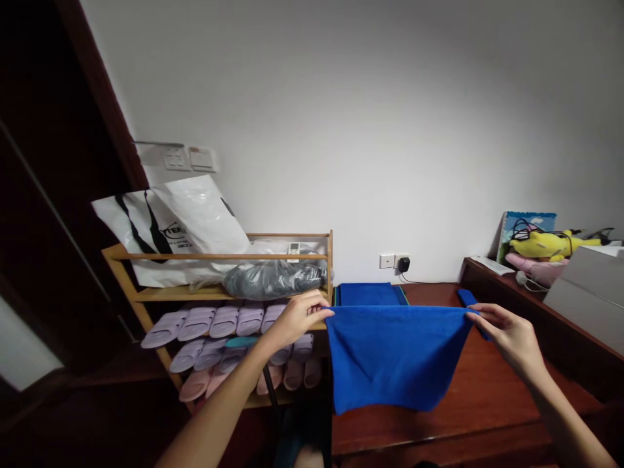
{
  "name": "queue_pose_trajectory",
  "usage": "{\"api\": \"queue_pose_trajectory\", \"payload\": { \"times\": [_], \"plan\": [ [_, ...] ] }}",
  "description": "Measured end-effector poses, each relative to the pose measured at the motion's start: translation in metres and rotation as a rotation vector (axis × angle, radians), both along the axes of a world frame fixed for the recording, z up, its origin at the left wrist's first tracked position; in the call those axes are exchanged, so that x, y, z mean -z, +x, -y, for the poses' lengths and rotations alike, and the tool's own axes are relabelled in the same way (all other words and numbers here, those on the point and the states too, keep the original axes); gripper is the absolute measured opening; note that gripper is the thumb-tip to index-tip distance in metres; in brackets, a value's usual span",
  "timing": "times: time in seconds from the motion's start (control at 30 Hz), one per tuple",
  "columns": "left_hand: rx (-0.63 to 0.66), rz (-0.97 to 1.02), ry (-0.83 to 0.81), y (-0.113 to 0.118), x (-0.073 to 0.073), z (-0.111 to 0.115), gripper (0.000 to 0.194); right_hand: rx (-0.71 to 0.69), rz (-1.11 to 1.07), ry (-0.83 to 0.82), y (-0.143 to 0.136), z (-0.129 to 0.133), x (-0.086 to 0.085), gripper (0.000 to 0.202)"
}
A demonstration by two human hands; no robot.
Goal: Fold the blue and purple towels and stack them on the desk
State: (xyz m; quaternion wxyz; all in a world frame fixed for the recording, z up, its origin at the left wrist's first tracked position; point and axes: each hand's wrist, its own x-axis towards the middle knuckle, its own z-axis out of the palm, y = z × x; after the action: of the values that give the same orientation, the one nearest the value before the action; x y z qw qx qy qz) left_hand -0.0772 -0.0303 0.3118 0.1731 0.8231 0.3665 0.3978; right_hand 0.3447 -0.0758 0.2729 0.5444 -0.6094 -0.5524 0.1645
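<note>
A blue cloth point(397, 357) hangs stretched between my two hands above the reddish-brown wooden surface. My left hand point(308, 311) pinches its upper left corner between thumb and fingers. At the opposite upper corner, my right hand point(504, 331) grips the cloth the same way. Behind it lies a folded blue cloth point(368, 294) with a dark, green-edged border, partly covered by the one I hold. Another narrow blue piece point(467, 298) rests near my right fingertips; its lower part is partly hidden.
To the left stands a wooden rack point(170, 296) with rows of slippers point(212, 323), a white bag point(195, 218) and a plastic-wrapped dark bundle point(273, 278). A black plug point(403, 264) sits in the wall socket. On the right ledge are a yellow plush toy point(541, 244) and a white box point(592, 286).
</note>
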Motion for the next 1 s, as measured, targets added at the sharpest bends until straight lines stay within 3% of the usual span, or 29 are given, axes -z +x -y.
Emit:
{"api": "queue_pose_trajectory", "payload": {
  "times": [0.17,0.37,0.53,0.67,0.8,0.9,1.0],
  "plan": [
    [-0.002,-0.056,-0.003,-0.011,-0.009,0.018,0.017,0.035,0.189,0.034,0.001,0.009,-0.004,0.046],
    [-0.005,-0.192,-0.088,-0.025,-0.021,0.051,0.015,-0.014,0.266,0.030,0.009,0.036,-0.002,0.040],
    [0.067,-0.228,-0.190,-0.031,-0.018,0.064,0.011,-0.005,0.179,0.013,0.011,0.057,0.003,0.040],
    [0.097,-0.271,-0.224,-0.024,-0.008,0.059,0.016,-0.017,0.115,-0.038,0.014,0.048,0.019,0.038],
    [0.075,-0.272,-0.240,-0.012,0.018,0.036,0.020,-0.087,0.061,-0.100,0.018,0.015,0.046,0.037],
    [0.013,-0.257,-0.238,-0.002,0.056,0.007,0.020,-0.154,0.006,-0.142,0.017,-0.019,0.072,0.040],
    [-0.099,-0.265,-0.244,0.008,0.099,-0.029,0.019,-0.118,-0.012,-0.176,0.012,-0.054,0.100,0.043]
  ]
}}
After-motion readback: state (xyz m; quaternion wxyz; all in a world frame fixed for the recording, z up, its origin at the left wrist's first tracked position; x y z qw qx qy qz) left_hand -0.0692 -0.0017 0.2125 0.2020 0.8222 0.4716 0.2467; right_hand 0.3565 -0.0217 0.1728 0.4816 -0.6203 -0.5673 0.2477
